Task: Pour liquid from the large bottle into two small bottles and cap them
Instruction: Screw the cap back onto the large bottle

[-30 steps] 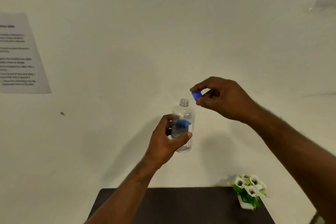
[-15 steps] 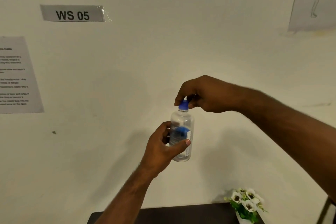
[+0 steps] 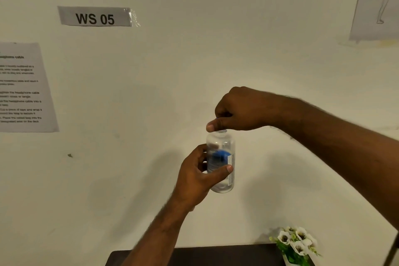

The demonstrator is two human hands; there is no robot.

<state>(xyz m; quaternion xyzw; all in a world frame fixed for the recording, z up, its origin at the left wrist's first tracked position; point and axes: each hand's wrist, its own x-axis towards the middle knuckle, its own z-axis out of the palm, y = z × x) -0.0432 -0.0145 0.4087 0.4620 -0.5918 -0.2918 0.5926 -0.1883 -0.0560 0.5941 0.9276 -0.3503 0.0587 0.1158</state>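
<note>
Since half a second ago the right hand (image 3: 239,112) has rolled over the bottle's mouth, so the blue cap that showed plainly then is now almost wholly hidden under its curled fingers; only a thin blue edge peeks out above the neck. The view has tipped a little too, and less of the wall sign is cut off.

Going by size: the pale wall fills most of the view, with the "WS 05" sign (image 3: 95,16) and a printed sheet (image 3: 23,87) taped to it. At the bottom edge lies the dark counter (image 3: 216,257), with a small pot of white flowers (image 3: 296,245) at its right end. The bottle is held in the air well above the counter, not resting on it.

The small bottle (image 3: 222,181) is clear, upright, with a blue label. The left hand (image 3: 199,176) is wrapped round its middle, thumb pressed across the front. The right hand is closed over the cap (image 3: 217,119), thumb and fingers pinching it, apparently mid-twist.

The likely trouble is a cross-threaded or half-seated cap, since the fingers hide the thread. Squeezing the thin body while twisting could also push liquid out at the neck. How full the bottle is cannot be told.
</note>
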